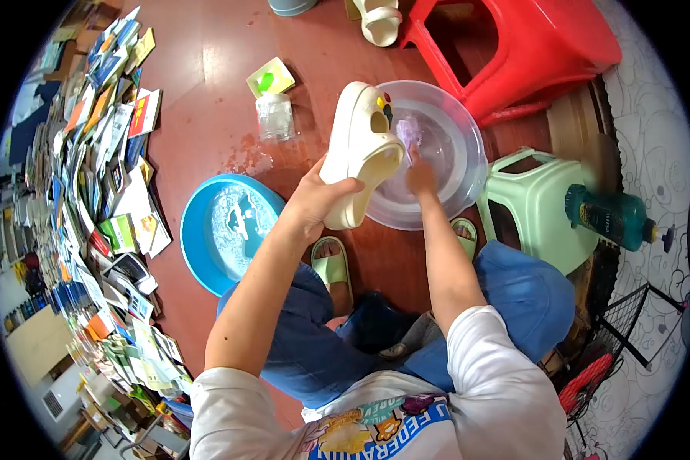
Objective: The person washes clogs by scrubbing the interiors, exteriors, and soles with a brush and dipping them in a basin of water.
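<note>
My left hand [320,201] grips a cream clog [353,157] by its heel end, with the thumb on the rim. Dark, red and yellow charms show on the clog's upper. It is held up beside a clear plastic basin [456,180] of water, overlapping its left edge. My right hand [422,178] reaches down into this basin, closed around one end of a crumpled pale purple cloth [409,130]. The fingertips are small and partly hidden there. To the left of my left hand stands a blue basin [194,253] with sudsy water.
A clear jar [275,117] and a pale yellow box [282,73] with something green lie on the wet floor. Another cream clog [380,24], a red stool [544,46], a green stool [540,199] bearing a green bottle [609,216], and piled books [115,176] surround me.
</note>
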